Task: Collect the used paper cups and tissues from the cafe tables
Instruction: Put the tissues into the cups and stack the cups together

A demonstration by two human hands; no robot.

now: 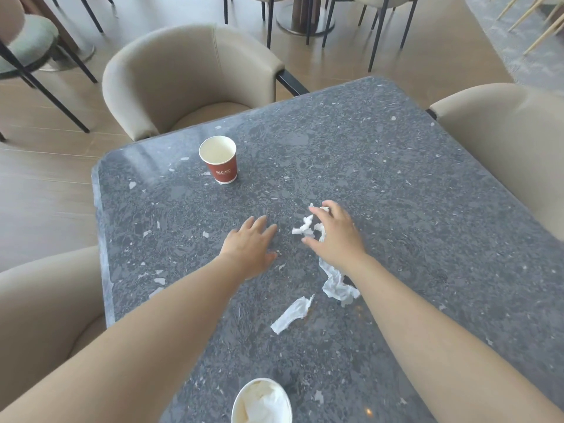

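A red paper cup [220, 161] stands upright and empty near the far left of the dark speckled table [396, 166]. A second cup [262, 403] stuffed with tissue sits at the near edge. My right hand [334, 236] curls over a crumpled white tissue [305, 226], fingers touching it. Another crumpled tissue [337, 285] lies under my right wrist, and a flat torn strip of tissue [291, 314] lies nearer me. My left hand [250, 248] rests flat on the table, fingers apart, holding nothing.
Beige padded chairs stand around the table: a far chair [189, 77], a right chair [506, 141] and a near left chair [45, 303]. Further chairs and a table base [302, 16] stand on the wooden floor behind.
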